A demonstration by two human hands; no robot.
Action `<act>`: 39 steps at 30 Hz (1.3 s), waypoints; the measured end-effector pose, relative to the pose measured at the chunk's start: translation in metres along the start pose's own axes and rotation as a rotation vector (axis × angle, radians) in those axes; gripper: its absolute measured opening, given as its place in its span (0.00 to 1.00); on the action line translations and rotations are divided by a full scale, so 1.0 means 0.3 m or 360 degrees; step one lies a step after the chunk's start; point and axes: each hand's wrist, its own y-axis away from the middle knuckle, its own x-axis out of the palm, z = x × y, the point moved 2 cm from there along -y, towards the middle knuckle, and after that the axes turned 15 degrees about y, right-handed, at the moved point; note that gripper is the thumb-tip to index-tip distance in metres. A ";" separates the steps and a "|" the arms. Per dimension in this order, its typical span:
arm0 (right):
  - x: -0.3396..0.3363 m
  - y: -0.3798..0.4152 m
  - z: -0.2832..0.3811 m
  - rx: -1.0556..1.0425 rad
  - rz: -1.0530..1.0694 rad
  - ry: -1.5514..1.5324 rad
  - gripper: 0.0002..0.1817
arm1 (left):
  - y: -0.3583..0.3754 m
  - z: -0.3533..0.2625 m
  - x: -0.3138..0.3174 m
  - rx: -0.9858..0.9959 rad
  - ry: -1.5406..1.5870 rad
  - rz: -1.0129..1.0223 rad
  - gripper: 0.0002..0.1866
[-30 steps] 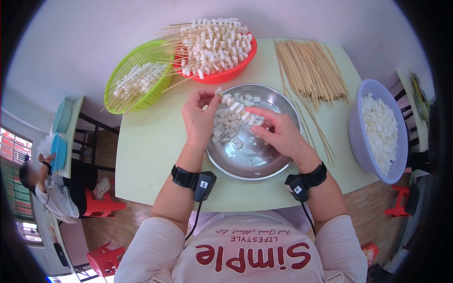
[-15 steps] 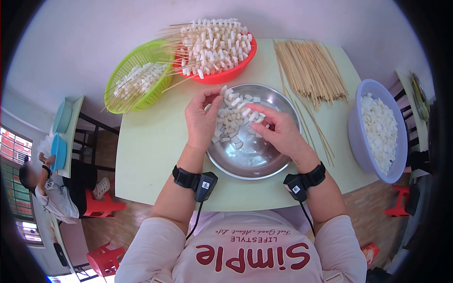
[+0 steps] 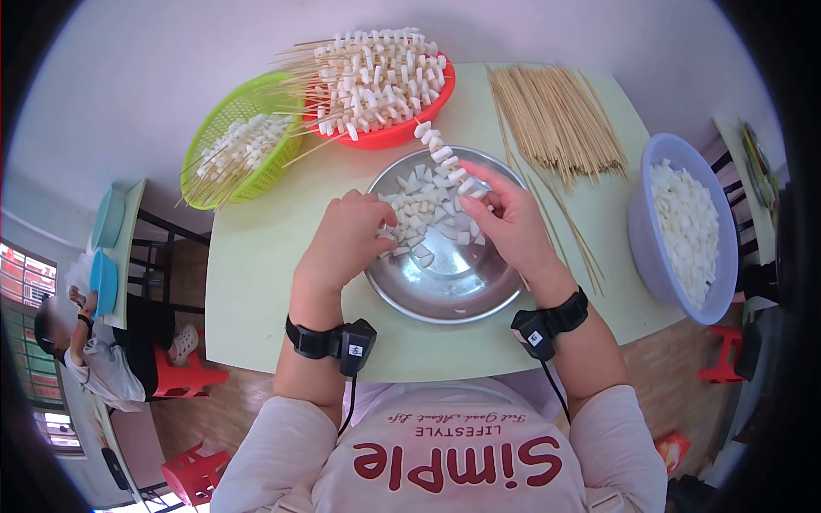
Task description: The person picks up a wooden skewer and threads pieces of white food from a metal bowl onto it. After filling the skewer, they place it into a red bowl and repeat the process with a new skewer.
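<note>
My right hand (image 3: 510, 218) is closed round a skewer of white chunks (image 3: 445, 156), which points up and away to the left over the far rim of a steel bowl (image 3: 428, 299). Loose white chunks (image 3: 419, 209) are heaped inside the bowl, towards its left and far side. At the left of this heap is my left hand (image 3: 342, 235), its fingers curled in a pinch among the chunks. What sits between those fingertips is hidden.
A red basin (image 3: 428, 115) piled with loaded skewers stands at the back, beside a green basket (image 3: 201, 137) holding more. Bare bamboo sticks (image 3: 560, 124) lie at the back right. A lilac tub (image 3: 643, 222) of white pieces is at the right. A person (image 3: 107, 363) sits far left.
My left hand has come away from the skewer's tip and down to the heap at the left. The right hand has shifted slightly, with the loaded skewer now tilted over the bowl's far rim.
</note>
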 end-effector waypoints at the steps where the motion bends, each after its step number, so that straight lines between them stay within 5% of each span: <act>1: 0.001 -0.001 -0.003 -0.0003 0.0003 0.0000 0.24 | 0.003 -0.004 0.003 -0.0002 -0.0001 -0.0003 0.12; 16: 0.005 -0.010 -0.030 -0.0096 -0.0047 0.0046 0.24 | -0.016 -0.028 0.059 -0.0184 -0.0715 0.0174 0.04; 19: 0.005 -0.012 -0.034 -0.0123 -0.0035 0.0067 0.24 | -0.028 -0.031 0.045 -0.0189 -0.0570 0.0173 0.05; 21: 0.008 -0.007 -0.024 -0.0187 0.0025 0.0143 0.24 | -0.065 -0.038 0.013 -0.0345 0.0291 -0.0032 0.06; 22: 0.008 -0.004 -0.018 -0.0188 0.0029 0.0139 0.24 | -0.080 -0.018 0.022 -0.0350 0.0289 -0.0034 0.06; 24: 0.003 -0.002 -0.005 -0.0218 0.0058 0.0314 0.24 | -0.110 0.051 0.052 -0.0273 0.0998 -0.0517 0.06; 27: 0.001 0.007 0.010 -0.0219 0.0110 0.0311 0.24 | -0.130 0.083 0.070 -0.0271 0.1422 -0.0870 0.07; 39: 0.004 0.021 0.061 -0.0231 0.0360 0.0509 0.24 | -0.120 0.137 0.087 -0.0113 0.1609 -0.1202 0.08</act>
